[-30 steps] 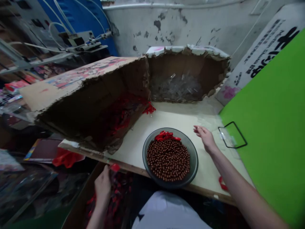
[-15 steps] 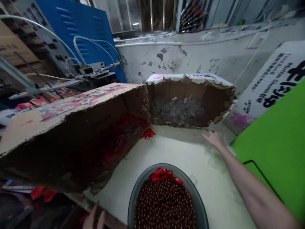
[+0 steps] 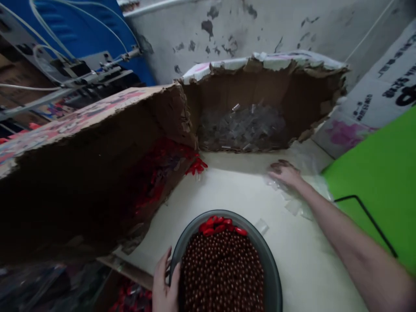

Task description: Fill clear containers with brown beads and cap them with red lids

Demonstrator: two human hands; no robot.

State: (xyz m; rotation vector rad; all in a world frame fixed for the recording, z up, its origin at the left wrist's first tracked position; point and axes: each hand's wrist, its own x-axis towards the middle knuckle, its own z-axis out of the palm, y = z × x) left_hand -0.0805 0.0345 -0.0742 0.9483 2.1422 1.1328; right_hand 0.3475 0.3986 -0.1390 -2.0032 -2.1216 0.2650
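My left hand (image 3: 165, 284) is at the left edge of a dark grey round bowl (image 3: 276, 277), its rim between thumb and fingers. The bowl holds many shiny brown beads (image 3: 224, 268), with several red glossy pieces (image 3: 217, 226) heaped at its far side. Over on the right, my right hand (image 3: 287, 174) is low on the pale tabletop (image 3: 227, 190), fingers curled, at some thin clear plastic pieces (image 3: 274, 184). More clear pieces (image 3: 294, 206) lie under the wrist. The right fingertips are blurred.
A cut-open carton (image 3: 182, 104) on the left holds red pieces (image 3: 156, 173), some spilling out. Another carton (image 3: 302, 86) behind holds short clear tubes (image 3: 247, 125). A green board (image 3: 383, 173) with a black bent rod (image 3: 373, 216) stands right. A blue machine (image 3: 97, 26) is back left.
My left hand has come up from the lower left to the bowl's rim. My right hand's fingers have curled, and clear pieces have bunched beside it. The view has tipped downward.
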